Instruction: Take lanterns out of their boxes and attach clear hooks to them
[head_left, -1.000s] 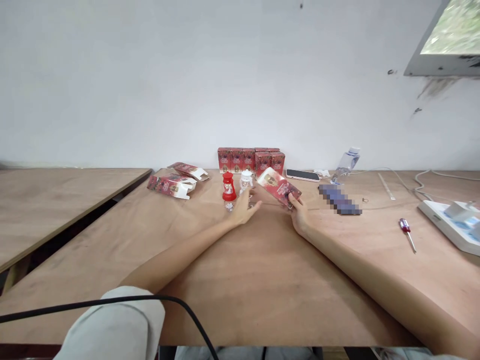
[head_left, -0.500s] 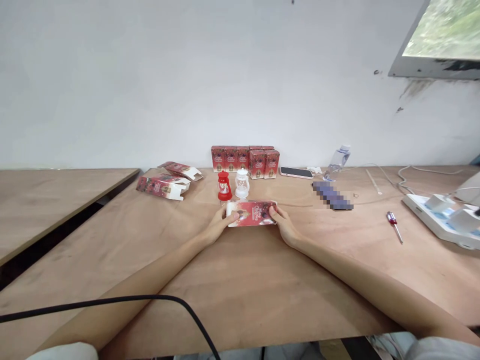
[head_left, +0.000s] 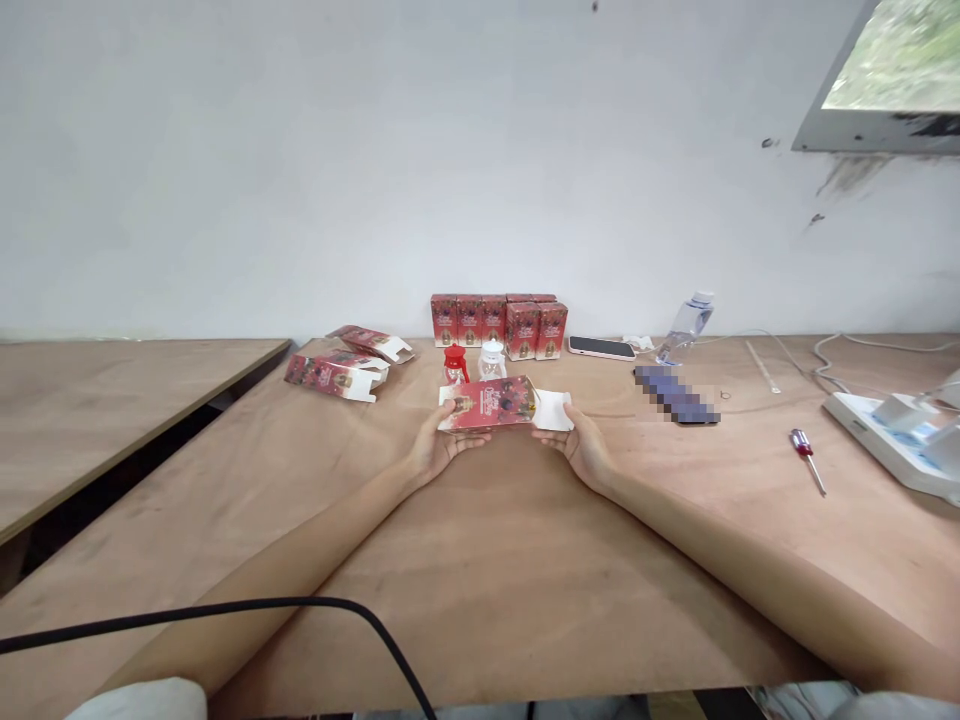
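A red printed carton [head_left: 491,404] lies on its side across my two hands. My left hand [head_left: 441,445] grips its left end, thumb on top and fingers underneath. At the right end a white flap [head_left: 553,411] sticks out, pinched by my right hand [head_left: 581,445]. A bit of something gold-coloured shows at that open end; the rest of the inside is hidden. Right behind the carton stand a red toy lantern [head_left: 454,363] and a white toy lantern [head_left: 492,358], their lower parts covered by it.
Several upright red boxes [head_left: 469,320] line the wall. Two opened cartons [head_left: 330,376] lie at the left. To the right are a phone [head_left: 602,347], a tilted water bottle [head_left: 686,328], a blurred dark item [head_left: 675,394], a screwdriver [head_left: 807,460] and a power strip [head_left: 885,435]. A black cable [head_left: 330,602] crosses the foreground.
The carton's right end has come open, and its white flap now extends to the right in my right hand. The carton has risen slightly, covering more of the lanterns. The view has shifted a little.
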